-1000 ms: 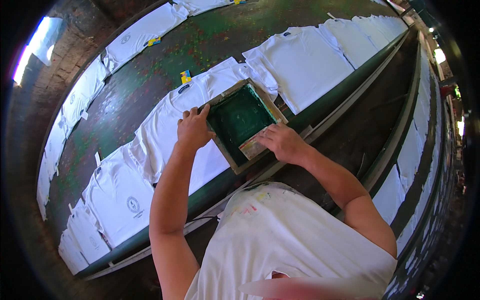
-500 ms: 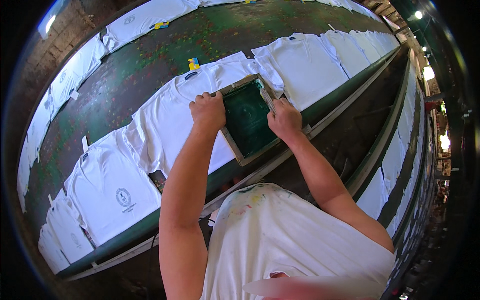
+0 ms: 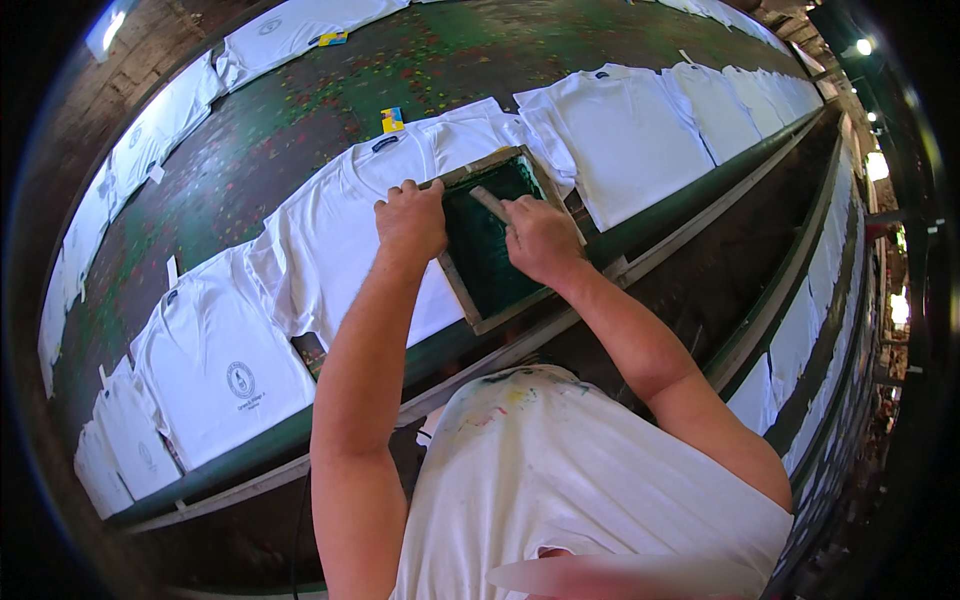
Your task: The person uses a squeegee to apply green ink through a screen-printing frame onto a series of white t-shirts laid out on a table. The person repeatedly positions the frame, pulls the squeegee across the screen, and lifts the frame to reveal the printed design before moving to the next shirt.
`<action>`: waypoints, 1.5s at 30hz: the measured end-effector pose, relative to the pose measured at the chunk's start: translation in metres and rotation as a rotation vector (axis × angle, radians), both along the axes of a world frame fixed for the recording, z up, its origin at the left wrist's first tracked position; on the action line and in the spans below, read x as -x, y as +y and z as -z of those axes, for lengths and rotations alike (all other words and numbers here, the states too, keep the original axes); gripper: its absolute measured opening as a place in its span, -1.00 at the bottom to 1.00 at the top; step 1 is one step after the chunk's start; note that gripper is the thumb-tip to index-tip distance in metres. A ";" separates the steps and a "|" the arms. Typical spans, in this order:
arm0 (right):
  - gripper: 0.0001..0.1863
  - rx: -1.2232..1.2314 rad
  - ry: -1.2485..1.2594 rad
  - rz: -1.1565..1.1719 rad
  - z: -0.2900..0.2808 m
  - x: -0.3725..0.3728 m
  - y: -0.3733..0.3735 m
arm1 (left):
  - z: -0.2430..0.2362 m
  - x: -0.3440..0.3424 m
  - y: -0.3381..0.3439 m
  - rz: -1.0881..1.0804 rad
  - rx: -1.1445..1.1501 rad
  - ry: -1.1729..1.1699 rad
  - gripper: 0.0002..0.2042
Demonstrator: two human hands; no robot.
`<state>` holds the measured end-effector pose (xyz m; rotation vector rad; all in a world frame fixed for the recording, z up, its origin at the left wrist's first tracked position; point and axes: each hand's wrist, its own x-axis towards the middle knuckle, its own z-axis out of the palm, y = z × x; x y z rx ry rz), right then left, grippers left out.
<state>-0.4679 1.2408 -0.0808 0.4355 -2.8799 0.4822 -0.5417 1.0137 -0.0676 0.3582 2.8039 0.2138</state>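
Paint-flecked dark green bench (image 3: 300,150) curves across the upper part of the frame, bare beyond a row of flat, softly creased white T-shirts (image 3: 625,140). Centre: rectangular wood-edged printing screen (image 3: 458,290), green inside, over one shirt; lower end at the bench's near edge. Left hand (image 3: 411,222) grips its upper-left corner; right hand (image 3: 542,240) closed round flat squeegee (image 3: 488,203), within the rims.

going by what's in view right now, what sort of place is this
Probably a screen-printing workshop: white T-shirts lie in rows on a long, colour-flecked table, one bearing a round emblem, and the right hand holds a flat blade within a wood-framed green screen.
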 end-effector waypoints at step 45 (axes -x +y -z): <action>-0.54 0.113 -0.354 -0.883 -0.012 0.038 0.093 | -0.003 -0.016 0.007 -0.132 0.002 0.013 -0.01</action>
